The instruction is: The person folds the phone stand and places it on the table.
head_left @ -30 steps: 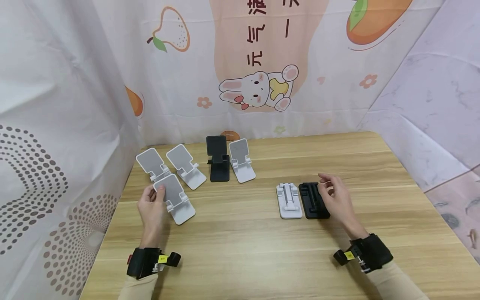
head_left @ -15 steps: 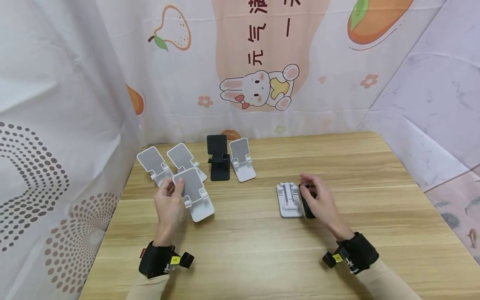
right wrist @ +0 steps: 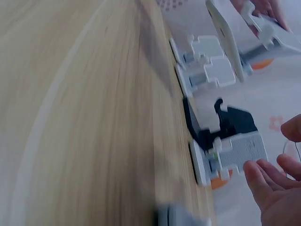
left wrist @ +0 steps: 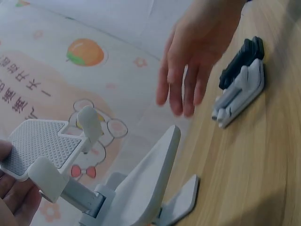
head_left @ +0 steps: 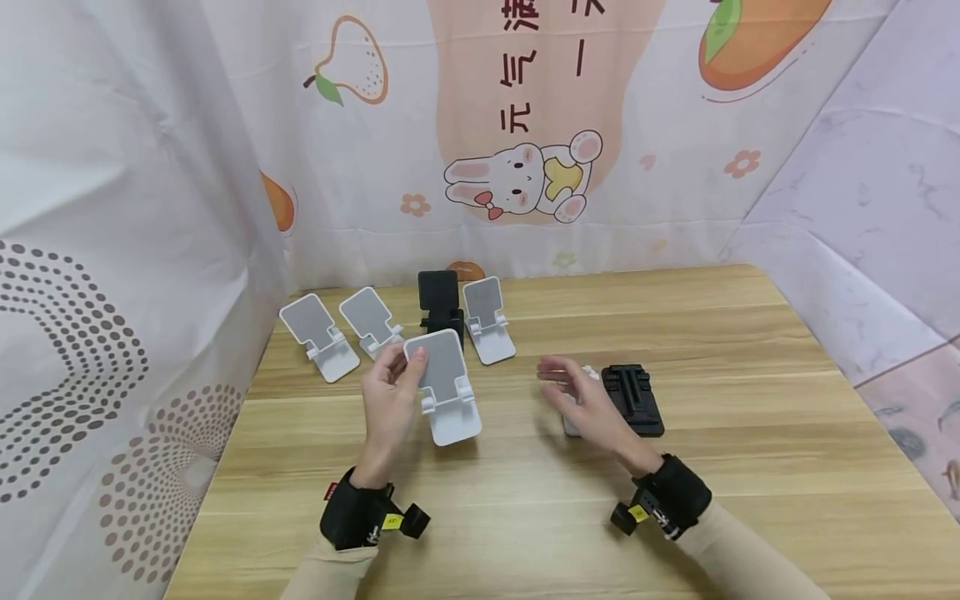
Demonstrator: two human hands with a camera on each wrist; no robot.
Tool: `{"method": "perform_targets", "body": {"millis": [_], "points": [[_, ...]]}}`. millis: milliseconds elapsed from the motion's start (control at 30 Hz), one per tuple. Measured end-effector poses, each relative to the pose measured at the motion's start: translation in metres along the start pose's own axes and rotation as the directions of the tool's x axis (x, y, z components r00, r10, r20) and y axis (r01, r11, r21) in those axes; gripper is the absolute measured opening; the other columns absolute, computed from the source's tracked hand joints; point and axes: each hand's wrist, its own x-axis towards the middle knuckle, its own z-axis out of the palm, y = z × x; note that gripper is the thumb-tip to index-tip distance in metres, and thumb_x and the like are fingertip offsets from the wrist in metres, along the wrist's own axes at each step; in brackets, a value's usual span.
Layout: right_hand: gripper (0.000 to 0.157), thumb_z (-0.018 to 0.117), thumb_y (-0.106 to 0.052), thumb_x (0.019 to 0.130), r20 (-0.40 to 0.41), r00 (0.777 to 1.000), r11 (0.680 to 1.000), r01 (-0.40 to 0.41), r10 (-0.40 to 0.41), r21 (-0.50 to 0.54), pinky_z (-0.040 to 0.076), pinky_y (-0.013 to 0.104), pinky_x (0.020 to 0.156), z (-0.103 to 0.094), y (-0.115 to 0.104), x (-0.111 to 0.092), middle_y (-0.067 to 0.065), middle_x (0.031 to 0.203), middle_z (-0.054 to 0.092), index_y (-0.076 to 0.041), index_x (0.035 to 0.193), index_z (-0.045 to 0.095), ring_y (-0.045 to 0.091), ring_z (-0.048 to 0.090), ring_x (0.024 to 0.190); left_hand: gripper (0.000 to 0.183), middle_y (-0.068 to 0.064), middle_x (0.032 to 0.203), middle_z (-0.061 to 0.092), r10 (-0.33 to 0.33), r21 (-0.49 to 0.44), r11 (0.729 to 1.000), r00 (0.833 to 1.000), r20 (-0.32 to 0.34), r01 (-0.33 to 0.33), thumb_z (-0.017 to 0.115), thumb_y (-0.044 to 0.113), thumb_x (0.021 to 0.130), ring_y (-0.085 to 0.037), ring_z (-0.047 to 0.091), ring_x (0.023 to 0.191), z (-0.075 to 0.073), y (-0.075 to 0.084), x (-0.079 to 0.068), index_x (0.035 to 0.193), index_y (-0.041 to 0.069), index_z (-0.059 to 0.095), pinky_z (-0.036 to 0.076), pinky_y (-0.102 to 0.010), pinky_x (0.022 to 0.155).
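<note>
My left hand [head_left: 390, 404] pinches the grey-padded upper plate of an unfolded white phone stand [head_left: 454, 421], thumb on the pad; in the left wrist view that phone stand [left wrist: 141, 188] is raised off the table. To the right, my right hand [head_left: 588, 404] is in the air with fingers extended, holding nothing. Beneath and behind it lies a folded white phone stand [head_left: 572, 427], mostly covered in the head view. The left wrist view shows this folded white stand [left wrist: 242, 92] beside a folded black phone stand [head_left: 636, 400].
At the table's back left stand unfolded phone stands: a white one [head_left: 318, 333], a second white one [head_left: 369, 317] partly behind my left hand, a black one [head_left: 438, 292] partly covered by the held stand, and another white one [head_left: 489, 321]. A printed curtain [head_left: 360, 183] hangs behind the wooden table [head_left: 525, 525].
My left hand has lifted the white phone stand from the left group and carried it right. My right hand has moved left, from over the folded black stand to over the folded white one.
</note>
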Motion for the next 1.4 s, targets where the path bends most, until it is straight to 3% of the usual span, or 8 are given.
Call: {"method": "perform_targets", "body": {"millis": [133,333,500,667,767,1067,1167,1400], "points": [[0.056,0.053,-0.017,0.108,0.155,0.984,0.981,-0.115,0.090,0.158,0.042,0.057,0.113,0.009,-0.007,0.004,0.030,0.150,0.047,0.006,0.155,0.031,0.042,0.055,0.133,0.018,-0.022,0.106,0.073,0.027,-0.020,0.999,0.998,0.054,-0.026,0.066,0.005,0.099,-0.007,0.068,0.092,0.010,0.005,-0.004,0.111,-0.009,0.069,0.056,-0.019,0.081],[0.066,0.044,-0.029,0.112,0.418,0.899,0.875,-0.304,0.133,0.376,0.046,0.049,0.112,0.018,-0.009,0.006,0.031,0.159,0.035,0.003,0.162,0.015,0.041,0.055,0.134,0.021,-0.019,0.109,0.073,0.023,-0.023,1.000,0.994,0.108,-0.020,0.066,0.009,0.100,-0.013,0.067,0.100,0.021,0.010,-0.009,0.114,-0.006,0.070,0.055,-0.022,0.085],[0.067,0.043,-0.028,0.112,0.472,0.876,0.800,-0.351,0.097,0.486,0.053,0.038,0.105,0.023,-0.006,0.006,0.031,0.156,0.041,0.009,0.160,0.014,0.025,0.065,0.123,0.021,-0.018,0.111,0.073,0.030,-0.016,0.999,0.989,0.147,-0.028,0.067,0.011,0.101,-0.020,0.066,0.107,0.029,0.013,-0.014,0.115,-0.004,0.070,0.053,-0.031,0.095],[0.066,0.044,-0.022,0.111,0.488,0.873,0.710,-0.359,0.025,0.606,0.058,0.035,0.096,0.027,-0.003,0.005,0.011,0.135,0.065,0.020,0.154,0.016,0.018,0.070,0.112,0.020,-0.018,0.109,0.074,0.051,-0.023,0.999,0.982,0.180,-0.048,0.067,0.010,0.100,-0.025,0.067,0.108,0.037,0.013,-0.019,0.113,-0.004,0.070,0.051,-0.032,0.097],[0.061,0.044,-0.018,0.111,0.483,0.876,0.694,-0.352,0.008,0.628,0.060,0.034,0.091,0.027,-0.001,0.004,0.003,0.126,0.071,0.022,0.151,0.019,0.019,0.072,0.108,0.019,-0.018,0.108,0.075,0.061,-0.021,0.998,0.980,0.189,-0.058,0.067,0.010,0.100,-0.027,0.068,0.107,0.041,0.013,-0.022,0.113,-0.004,0.070,0.052,-0.034,0.098],[0.063,0.048,-0.014,0.110,0.448,0.893,0.697,-0.347,0.042,0.627,0.061,0.030,0.086,0.024,-0.001,0.001,0.003,0.123,0.072,0.023,0.151,0.018,0.019,0.074,0.104,0.024,-0.015,0.115,0.072,0.041,-0.044,0.999,0.969,0.243,-0.032,0.065,0.014,0.102,-0.025,0.065,0.113,0.046,0.009,-0.022,0.120,-0.001,0.068,0.046,-0.047,0.107],[0.062,0.047,-0.013,0.110,0.443,0.896,0.697,-0.338,0.032,0.633,0.061,0.030,0.086,0.023,-0.002,0.000,0.002,0.123,0.072,0.024,0.150,0.017,0.018,0.074,0.104,0.034,-0.014,0.126,0.068,0.013,-0.047,0.999,0.950,0.311,0.001,0.066,0.016,0.100,-0.026,0.062,0.123,0.044,0.007,-0.021,0.131,0.003,0.063,0.043,-0.049,0.113],[0.059,0.043,-0.006,0.109,0.442,0.897,0.690,-0.330,0.016,0.644,0.061,0.029,0.086,0.021,-0.002,-0.001,0.002,0.120,0.073,0.026,0.149,0.014,0.017,0.074,0.102,0.054,-0.006,0.138,0.063,-0.049,0.006,0.999,0.883,0.467,0.052,0.073,0.018,0.095,-0.025,0.052,0.138,0.038,-0.001,-0.020,0.145,0.011,0.054,0.025,-0.059,0.122]]}}
